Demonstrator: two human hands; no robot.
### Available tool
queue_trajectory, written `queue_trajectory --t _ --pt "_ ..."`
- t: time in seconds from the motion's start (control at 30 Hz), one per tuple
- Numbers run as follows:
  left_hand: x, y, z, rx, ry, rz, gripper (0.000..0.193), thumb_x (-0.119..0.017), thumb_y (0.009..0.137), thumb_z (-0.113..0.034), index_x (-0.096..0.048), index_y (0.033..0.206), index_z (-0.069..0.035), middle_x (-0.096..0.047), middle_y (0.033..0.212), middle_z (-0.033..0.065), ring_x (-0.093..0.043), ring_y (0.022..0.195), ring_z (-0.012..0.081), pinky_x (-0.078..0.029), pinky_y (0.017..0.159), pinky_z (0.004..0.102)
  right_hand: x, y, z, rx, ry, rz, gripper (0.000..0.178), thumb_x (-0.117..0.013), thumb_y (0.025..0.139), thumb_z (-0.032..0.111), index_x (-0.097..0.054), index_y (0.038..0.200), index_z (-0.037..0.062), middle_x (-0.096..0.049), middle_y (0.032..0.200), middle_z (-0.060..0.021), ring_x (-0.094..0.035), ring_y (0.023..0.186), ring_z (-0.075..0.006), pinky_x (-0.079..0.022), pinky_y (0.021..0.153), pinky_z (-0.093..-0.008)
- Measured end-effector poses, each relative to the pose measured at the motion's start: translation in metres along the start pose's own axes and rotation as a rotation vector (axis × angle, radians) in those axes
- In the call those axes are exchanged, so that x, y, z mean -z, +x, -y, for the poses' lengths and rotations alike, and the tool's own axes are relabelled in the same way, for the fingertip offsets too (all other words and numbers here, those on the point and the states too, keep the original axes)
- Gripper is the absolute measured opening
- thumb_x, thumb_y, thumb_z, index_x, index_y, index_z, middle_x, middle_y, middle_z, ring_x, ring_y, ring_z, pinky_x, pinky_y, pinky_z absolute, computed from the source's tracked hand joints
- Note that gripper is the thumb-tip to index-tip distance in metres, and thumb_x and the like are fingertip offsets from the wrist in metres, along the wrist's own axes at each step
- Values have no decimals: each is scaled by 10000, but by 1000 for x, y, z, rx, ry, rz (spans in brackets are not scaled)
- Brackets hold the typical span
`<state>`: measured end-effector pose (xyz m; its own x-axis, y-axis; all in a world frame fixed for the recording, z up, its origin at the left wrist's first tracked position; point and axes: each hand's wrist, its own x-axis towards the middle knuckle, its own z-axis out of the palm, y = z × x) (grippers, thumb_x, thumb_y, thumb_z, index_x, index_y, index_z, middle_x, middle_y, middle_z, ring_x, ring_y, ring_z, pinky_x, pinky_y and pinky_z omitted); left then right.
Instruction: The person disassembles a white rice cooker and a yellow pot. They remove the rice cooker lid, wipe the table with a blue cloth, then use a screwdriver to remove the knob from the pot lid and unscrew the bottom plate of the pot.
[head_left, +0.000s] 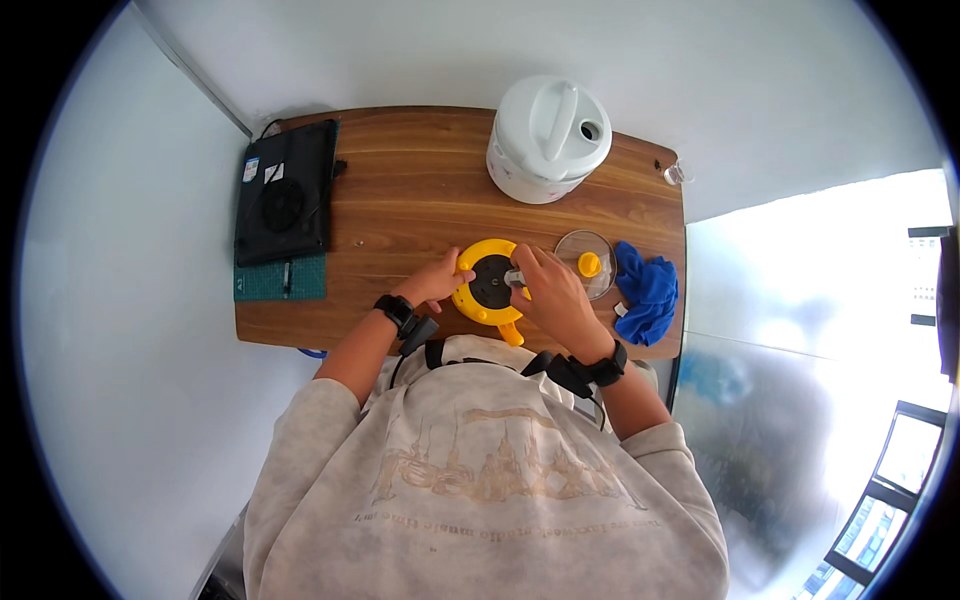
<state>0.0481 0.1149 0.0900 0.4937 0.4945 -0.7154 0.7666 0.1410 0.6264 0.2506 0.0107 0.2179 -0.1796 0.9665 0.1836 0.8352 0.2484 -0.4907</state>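
Observation:
A round yellow pot (477,305) with a black base lies bottom up near the table's front edge, its small yellow feet showing and its handle (511,333) pointing toward me. My left hand (436,280) grips its left rim, thumb on top. Over the right part of the base, my right hand (548,284) is closed on a small grey-white piece (514,278), pressed against or close above the black surface. What that piece is cannot be made out. Just right of my right hand lies a glass lid (603,247) with a yellow knob (589,264).
A blue cloth (648,295) lies crumpled by the right edge. At the back stands a white lidded appliance (548,130). A black device (287,195) with a cable rests on a green cutting mat (255,283) at left. A clear glass (679,173) stands at the back right corner.

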Motion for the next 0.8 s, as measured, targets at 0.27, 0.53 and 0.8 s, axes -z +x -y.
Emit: queue_trajectory --t 0.27,0.53,0.8 --pt "7 5 4 -6 16 75 811 -559 1011 -487 -145 1581 -86 -574 1369 207 -692 1023 290 -629 580 361 17 19 34 -419 -225 365 434 -737 868 293 -497 1126 39 -674 904 -177 -684 796 -374 -527 647 -471" --pt "12 3 0 -45 47 74 747 -565 1010 -471 -217 1534 -68 -537 1423 232 -707 997 306 -630 572 347 7 5 28 -237 -208 131 402 -692 924 346 -493 1105 47 -671 808 -170 -682 692 -366 -526 588 -455" --pt "5 13 9 -81 33 26 731 -589 1007 -423 -240 1515 -31 -578 1374 238 -724 935 308 -602 517 328 4 8 24 -259 -157 172 341 -661 941 272 -485 1108 32 -660 858 -176 -683 697 -364 -544 605 -448"
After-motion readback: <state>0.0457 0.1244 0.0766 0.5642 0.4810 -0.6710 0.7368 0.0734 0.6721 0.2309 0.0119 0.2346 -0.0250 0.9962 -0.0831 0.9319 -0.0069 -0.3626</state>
